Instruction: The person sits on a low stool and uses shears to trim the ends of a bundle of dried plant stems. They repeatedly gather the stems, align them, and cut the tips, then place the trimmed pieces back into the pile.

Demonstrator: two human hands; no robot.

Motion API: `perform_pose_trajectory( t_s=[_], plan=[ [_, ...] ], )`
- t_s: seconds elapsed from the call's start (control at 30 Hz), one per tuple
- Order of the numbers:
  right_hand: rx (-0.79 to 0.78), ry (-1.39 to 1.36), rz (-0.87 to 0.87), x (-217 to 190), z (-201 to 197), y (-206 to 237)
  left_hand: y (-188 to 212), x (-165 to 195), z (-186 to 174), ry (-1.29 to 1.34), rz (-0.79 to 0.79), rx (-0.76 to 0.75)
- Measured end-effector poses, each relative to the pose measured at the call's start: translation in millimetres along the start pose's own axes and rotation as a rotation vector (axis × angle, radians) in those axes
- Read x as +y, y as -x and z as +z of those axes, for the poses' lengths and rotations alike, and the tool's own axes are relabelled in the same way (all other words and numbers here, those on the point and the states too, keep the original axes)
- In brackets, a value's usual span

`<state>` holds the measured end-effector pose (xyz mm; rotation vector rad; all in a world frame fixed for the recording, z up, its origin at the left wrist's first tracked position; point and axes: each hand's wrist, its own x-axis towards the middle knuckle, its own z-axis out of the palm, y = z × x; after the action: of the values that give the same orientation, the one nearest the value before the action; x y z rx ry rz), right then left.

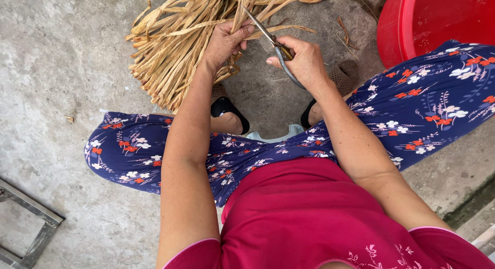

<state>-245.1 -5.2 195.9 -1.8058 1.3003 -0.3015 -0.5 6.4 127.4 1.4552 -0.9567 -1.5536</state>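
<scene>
My left hand [225, 42] grips a bunch of dry tan straw strips [170, 47] that fan out over the concrete floor to the upper left. My right hand [304, 60] holds a pair of metal scissors [268, 37], its fingers through the grey handle loops. The blades point up and left and lie against the strips just above my left thumb. I sit low, knees spread, in blue floral trousers and a dark pink top.
A red plastic basin [433, 21] stands at the upper right, beside my right knee. A grey metal frame [31, 222] lies at the lower left. My feet in dark sandals [227, 109] rest under the bundle. A few loose straw bits [345, 34] lie near the basin.
</scene>
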Motion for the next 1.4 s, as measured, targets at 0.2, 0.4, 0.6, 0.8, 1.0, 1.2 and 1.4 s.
perform_pose_trajectory(
  t_s=[0.2, 0.4, 0.6, 0.8, 1.0, 1.2, 1.4],
  plan=[
    [0.097, -0.212, 0.135, 12, -9, -2, 1, 0, -1, -0.024, 0.009, 0.051],
    [0.097, -0.259, -0.076, 28, -13, -12, 5, 6, 9, -0.101, 0.118, 0.044],
    [0.083, -0.233, -0.075, 29, -16, -17, 12, 9, 17, -0.237, 0.07, 0.059],
    [0.079, -0.227, -0.013, 17, -20, -14, 14, 7, 17, -0.388, 0.109, 0.022],
    [0.16, -0.436, 0.126, 19, -24, -10, 12, 6, 16, -0.522, 0.086, 0.075],
    [0.193, -0.075, -0.129, 41, -48, -9, 15, -5, 15, -0.773, 0.406, 0.137],
    [0.119, -0.155, -0.048, 45, -52, -13, 17, -11, 21, -1.052, 0.281, 0.036]
  ],
)
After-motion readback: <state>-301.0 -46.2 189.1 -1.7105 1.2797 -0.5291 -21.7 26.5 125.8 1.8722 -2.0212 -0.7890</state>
